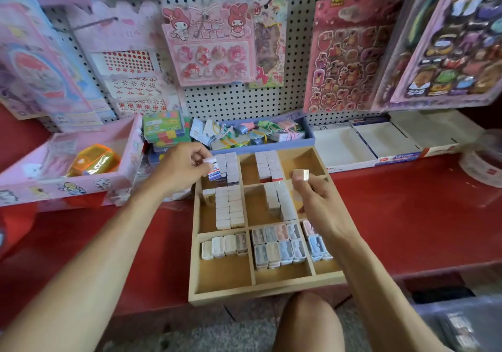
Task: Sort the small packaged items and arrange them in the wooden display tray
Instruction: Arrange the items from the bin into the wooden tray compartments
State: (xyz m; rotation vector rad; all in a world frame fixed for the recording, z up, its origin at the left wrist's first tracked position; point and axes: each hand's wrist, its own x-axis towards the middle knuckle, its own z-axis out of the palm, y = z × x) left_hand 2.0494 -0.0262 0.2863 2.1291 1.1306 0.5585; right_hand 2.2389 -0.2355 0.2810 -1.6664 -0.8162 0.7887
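Two hands work over a wooden tray: left hand pinches a small packet at ten o'clock, right hand pinches another at two. Packets look light, rigid, slightly slick; best gripped across their short sides.

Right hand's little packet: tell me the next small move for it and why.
Probably lower the small packet pinched in the right hand into the wooden tray, onto the back-middle compartment's short stack. That compartment has bare floor beside its rows, and the left hand is busy holding another packet at the back-left stack.
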